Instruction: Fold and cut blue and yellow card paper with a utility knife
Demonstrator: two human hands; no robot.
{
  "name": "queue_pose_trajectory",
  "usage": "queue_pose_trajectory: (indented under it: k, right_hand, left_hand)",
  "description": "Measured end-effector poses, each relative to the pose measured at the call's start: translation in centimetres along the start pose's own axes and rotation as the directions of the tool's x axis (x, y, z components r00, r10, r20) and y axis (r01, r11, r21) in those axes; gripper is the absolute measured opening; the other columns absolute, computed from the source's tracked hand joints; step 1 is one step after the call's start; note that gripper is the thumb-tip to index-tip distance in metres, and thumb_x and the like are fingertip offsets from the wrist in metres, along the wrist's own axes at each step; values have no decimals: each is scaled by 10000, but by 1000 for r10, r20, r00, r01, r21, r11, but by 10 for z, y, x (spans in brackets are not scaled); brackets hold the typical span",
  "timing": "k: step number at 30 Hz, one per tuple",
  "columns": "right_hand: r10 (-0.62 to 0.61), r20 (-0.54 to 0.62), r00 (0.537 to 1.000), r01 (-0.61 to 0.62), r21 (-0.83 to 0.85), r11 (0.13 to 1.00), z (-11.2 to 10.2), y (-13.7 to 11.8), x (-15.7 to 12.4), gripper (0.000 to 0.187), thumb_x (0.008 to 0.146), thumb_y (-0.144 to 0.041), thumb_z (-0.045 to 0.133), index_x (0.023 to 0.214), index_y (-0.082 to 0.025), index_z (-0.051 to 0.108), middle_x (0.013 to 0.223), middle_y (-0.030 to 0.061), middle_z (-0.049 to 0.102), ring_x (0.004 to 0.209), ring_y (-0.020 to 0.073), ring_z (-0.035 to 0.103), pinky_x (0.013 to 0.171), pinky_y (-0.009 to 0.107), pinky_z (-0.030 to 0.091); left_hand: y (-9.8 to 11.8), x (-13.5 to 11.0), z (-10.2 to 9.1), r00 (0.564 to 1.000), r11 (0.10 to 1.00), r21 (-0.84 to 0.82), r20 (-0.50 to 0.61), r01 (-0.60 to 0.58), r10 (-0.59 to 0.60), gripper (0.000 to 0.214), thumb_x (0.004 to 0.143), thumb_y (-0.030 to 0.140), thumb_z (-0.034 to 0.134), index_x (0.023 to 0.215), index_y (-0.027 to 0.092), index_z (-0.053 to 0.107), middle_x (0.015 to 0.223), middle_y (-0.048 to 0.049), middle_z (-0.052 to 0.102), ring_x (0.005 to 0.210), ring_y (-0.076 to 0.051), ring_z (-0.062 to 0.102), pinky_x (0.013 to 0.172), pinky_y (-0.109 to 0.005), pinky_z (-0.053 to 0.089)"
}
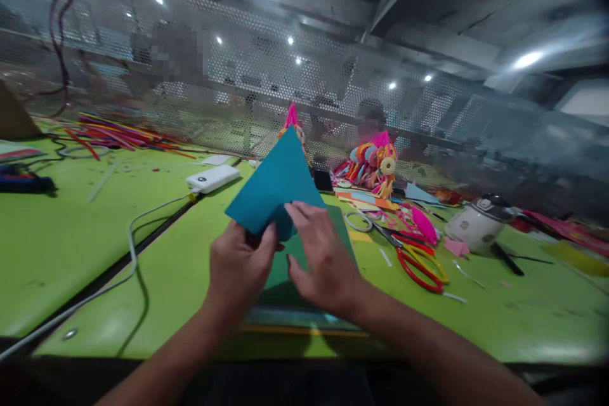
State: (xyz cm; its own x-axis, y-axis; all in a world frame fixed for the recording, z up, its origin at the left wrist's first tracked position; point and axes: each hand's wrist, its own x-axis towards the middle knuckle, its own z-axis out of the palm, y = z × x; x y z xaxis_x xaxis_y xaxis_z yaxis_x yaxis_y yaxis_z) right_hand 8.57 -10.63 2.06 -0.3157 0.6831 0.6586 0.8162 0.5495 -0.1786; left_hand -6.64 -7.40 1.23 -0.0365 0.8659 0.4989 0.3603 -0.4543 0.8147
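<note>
A blue sheet of paper (pixel 281 181) stands tilted above the near part of the table, one corner pointing up. My left hand (pixel 240 266) pinches its lower edge between thumb and fingers. At the sheet's lower right, my right hand (pixel 326 254) rests its fingertips against the paper, with the thumb held apart. The lower part of the sheet looks curled or folded between the hands, though my fingers partly hide it. Beneath both hands lies a dark green sheet (pixel 276 282) on a flat stack at the table's edge.
Right of the stack lie red-handled scissors (pixel 421 269) and a second, yellow-handled pair (pixel 432 261). A white cup-like container (pixel 476 225) stands beyond them. Colourful tasselled ornaments (pixel 375 162) sit at the back. To the left, a white power bank (pixel 212 178) trails a cable (pixel 132 247) across the green table (pixel 166 304).
</note>
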Motion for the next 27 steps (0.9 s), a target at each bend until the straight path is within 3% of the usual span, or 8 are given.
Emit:
queue_pose_trajectory:
  k: [5,8,10,13,14,19,23,27]
  right_hand:
    - [19,-159,987,-11,50,999,26,4,-26,535,910,-150,432,1441,-191,377,1217,158,595,1140,303,527,976,512,448]
    - [28,-178,984,-1,150,989,15,24,-37,405,916,-174,457,1312,-196,539,1098,134,660,1032,276,598,902,451,498]
    - [122,-148,981,-76,282,956,5,37,-48,319,910,-203,503,1202,-211,629,1059,107,684,987,255,629,873,412,512]
    - [355,-23,934,-291,524,800,-5,51,-71,220,907,-275,554,1051,-227,714,986,61,714,917,234,657,846,386,519]
    - [430,36,902,-364,598,713,-7,55,-78,199,896,-302,581,1006,-229,730,956,51,721,893,235,663,835,389,522]
    - [563,169,809,-432,820,376,-13,61,-94,220,813,-370,687,973,-231,747,980,69,734,943,265,660,909,432,504]
    - [423,219,879,-400,821,407,-20,70,-89,190,807,-388,702,921,-250,765,1054,77,726,1110,285,616,1024,471,432]
    - [268,198,943,-332,620,711,-24,90,-93,310,781,-497,702,950,-245,765,1105,110,706,1121,293,604,1006,493,432]
  left_hand:
    - [15,-33,10,966,976,16,142,-218,214,216,867,397,548,789,196,554,682,-28,639,587,-172,592,546,-291,475]
    - [14,-38,-1,831,899,-9,376,-438,409,274,859,376,554,1066,201,590,1075,-109,645,986,-249,603,815,-375,506]
    - [0,-31,-10,768,880,46,512,-472,384,244,860,334,522,1042,204,618,1088,-115,635,1016,-258,594,847,-386,492]
    - [-32,-7,-21,688,835,285,711,-471,145,198,850,293,502,748,193,640,795,-86,640,797,-253,626,707,-362,491]
    - [-43,3,-24,713,805,366,694,-467,98,212,851,290,498,727,185,634,774,-91,631,764,-257,623,682,-363,483]
    - [-68,42,-24,712,784,289,653,-549,258,362,787,358,635,1084,153,607,1057,-132,622,954,-290,601,795,-390,486]
    - [-69,54,-12,488,802,-115,741,-586,462,228,863,266,569,1070,222,653,1201,-106,602,1099,-243,564,934,-377,459]
    - [-68,52,-11,362,777,-272,765,-568,533,168,892,207,522,941,193,682,1032,-114,667,968,-208,608,872,-358,486]
